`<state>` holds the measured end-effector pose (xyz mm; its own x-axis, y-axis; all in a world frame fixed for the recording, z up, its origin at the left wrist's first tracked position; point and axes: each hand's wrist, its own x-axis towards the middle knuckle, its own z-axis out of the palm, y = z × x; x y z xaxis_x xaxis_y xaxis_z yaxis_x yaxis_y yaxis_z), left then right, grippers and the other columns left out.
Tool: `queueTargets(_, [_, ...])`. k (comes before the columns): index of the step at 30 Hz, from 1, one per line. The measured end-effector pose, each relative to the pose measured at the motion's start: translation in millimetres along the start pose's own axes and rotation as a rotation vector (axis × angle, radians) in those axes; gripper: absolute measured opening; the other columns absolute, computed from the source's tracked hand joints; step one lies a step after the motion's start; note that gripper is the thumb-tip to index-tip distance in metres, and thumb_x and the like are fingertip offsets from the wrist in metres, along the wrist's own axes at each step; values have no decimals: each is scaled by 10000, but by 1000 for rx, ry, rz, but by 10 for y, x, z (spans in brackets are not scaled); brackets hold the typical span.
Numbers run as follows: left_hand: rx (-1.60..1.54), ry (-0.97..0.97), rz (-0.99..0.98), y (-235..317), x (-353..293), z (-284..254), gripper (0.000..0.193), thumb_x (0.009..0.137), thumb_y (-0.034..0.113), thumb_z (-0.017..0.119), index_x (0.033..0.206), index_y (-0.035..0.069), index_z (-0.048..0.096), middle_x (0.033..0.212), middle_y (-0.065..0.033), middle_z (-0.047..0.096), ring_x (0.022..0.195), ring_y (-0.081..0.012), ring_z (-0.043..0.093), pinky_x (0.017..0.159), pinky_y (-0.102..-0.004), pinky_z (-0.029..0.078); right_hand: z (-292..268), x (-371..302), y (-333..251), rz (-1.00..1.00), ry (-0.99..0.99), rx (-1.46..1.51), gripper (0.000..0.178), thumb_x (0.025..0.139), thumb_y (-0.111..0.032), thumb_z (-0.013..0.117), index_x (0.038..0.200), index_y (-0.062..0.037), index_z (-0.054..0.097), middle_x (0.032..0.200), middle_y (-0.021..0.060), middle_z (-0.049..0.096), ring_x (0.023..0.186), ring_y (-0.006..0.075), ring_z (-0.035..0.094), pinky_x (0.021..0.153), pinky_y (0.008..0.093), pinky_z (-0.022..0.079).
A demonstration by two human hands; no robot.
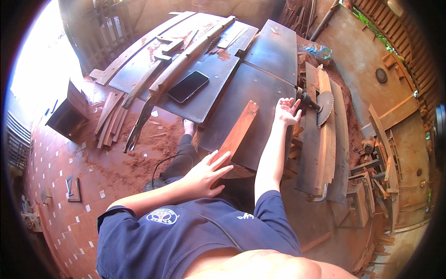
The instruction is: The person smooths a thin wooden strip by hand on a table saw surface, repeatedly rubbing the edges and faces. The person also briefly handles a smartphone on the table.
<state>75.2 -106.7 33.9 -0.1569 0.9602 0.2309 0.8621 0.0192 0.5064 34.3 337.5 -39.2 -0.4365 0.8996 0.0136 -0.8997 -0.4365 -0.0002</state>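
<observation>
A reddish-brown wood board lies at a slant on the dark metal machine table in front of me. My left hand is at the board's near end, its fingers spread and straight. Whether its fingertips touch the wood I cannot tell. My right hand is over the table's right edge, palm turned up, with its fingers loosely apart and nothing in them. Just beyond it are a dark shaft and a round toothed saw blade, standing upright beside a long wooden strip.
Left on the machine lie a black phone, a long rounded wooden bar and offcuts. Stacked strips and a wooden box stand on the tiled floor, among sawdust. Scrap wood is piled at the right.
</observation>
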Motion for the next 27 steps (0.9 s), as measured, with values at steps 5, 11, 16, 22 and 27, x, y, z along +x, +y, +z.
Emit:
queueTargets(5, [33,59,-9,6,50,37,598,771,258,696,1316,39,585,1551,-261,307,1449,-506,213,1157,-596,261,23,-37,56,6,25,10,512,849,-478,553,1225,-137,617,980,150,620,814,277,551,759,463,425])
queueTargets(11, [70,154,-17,-286,593,135,589,760,189,662,1330,63,580,1537,-237,359,1448,-514,221,1131,-632,258,3,-4,-51,-21,2,-1,507,844,-472,563,1219,-134,615,981,148,612,811,277,544,755,453,420])
queueTargets(16, [250,112,-158,-687,1398,260,669,859,243,528,1496,93,388,1585,-197,290,1455,-504,211,1128,-623,263,9,-23,-22,-20,12,12,510,849,-478,556,1213,-126,617,984,148,610,811,279,542,738,454,414])
queueTargets(22, [273,49,-255,-1074,2396,370,699,885,301,486,1540,123,319,1623,-169,219,1472,-475,188,1158,-571,248,94,-63,-85,-56,25,49,517,865,-478,533,1214,-107,619,987,157,599,816,276,523,723,441,402])
queueTargets(27, [291,-14,-323,-1289,2998,316,728,880,352,494,1558,180,292,1641,-149,179,1489,-438,173,1161,-579,238,96,-88,-86,-73,49,78,566,864,-503,526,1254,-100,601,1001,179,597,829,290,538,732,451,425])
